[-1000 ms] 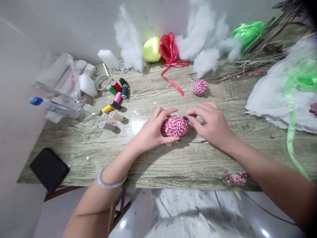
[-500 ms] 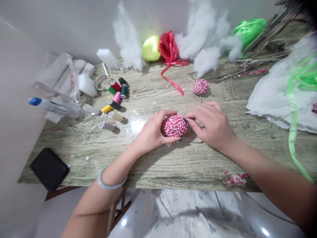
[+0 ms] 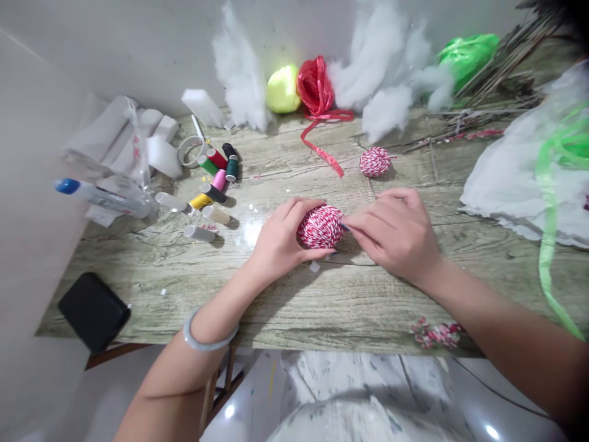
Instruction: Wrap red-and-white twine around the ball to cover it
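My left hand (image 3: pixel 278 242) is wrapped round a ball of red-and-white twine (image 3: pixel 319 226), held just above the wooden table (image 3: pixel 322 301). My right hand (image 3: pixel 396 236) presses its pinched fingers against the ball's right side. A thin strand of the same twine (image 3: pixel 369 189) runs from my right hand's fingers up to a smaller red-and-white twine ball (image 3: pixel 373 161) lying further back on the table.
Several thread spools (image 3: pixel 214 184) and a tape roll (image 3: pixel 189 150) lie at back left, with a blue-capped tube (image 3: pixel 99 196). A black pad (image 3: pixel 94 311) sits at the near left edge. White stuffing (image 3: pixel 381 73), red ribbon (image 3: pixel 317 98), twigs and green ribbon (image 3: pixel 550 202) fill the back and right.
Both hands lifted the twine ball slightly and shifted it away from me. My right hand's fingers closed in on the ball, and the strand to the small ball came into view.
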`<state>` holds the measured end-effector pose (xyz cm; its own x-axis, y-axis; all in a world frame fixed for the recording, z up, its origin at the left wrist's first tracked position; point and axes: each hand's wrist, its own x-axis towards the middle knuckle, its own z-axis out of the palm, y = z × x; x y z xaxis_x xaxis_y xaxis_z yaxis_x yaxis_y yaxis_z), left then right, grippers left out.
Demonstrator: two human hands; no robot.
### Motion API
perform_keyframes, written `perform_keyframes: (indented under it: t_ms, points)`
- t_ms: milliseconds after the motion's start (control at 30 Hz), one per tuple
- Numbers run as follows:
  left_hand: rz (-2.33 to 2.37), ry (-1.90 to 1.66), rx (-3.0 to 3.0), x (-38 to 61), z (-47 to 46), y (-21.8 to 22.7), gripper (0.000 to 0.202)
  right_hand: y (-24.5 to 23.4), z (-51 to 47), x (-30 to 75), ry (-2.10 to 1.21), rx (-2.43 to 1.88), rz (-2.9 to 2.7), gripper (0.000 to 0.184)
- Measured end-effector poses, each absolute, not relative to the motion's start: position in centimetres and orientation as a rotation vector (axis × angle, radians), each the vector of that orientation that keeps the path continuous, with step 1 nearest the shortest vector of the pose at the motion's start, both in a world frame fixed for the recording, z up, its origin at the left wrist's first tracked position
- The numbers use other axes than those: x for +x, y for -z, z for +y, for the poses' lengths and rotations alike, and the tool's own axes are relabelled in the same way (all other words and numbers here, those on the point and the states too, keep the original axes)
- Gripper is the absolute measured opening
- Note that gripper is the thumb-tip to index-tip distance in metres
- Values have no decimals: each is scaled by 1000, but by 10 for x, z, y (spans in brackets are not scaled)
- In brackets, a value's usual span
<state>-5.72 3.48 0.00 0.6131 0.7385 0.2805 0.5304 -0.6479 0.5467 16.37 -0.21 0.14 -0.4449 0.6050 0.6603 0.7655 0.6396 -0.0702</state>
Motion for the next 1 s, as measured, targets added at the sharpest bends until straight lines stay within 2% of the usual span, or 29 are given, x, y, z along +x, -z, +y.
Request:
perform_keyframes:
  t_ms: [1000]
  points:
    - [1074, -736, 2229, -58, 36, 2, 70, -2, -5, 160, 240, -1026, -2237, 15]
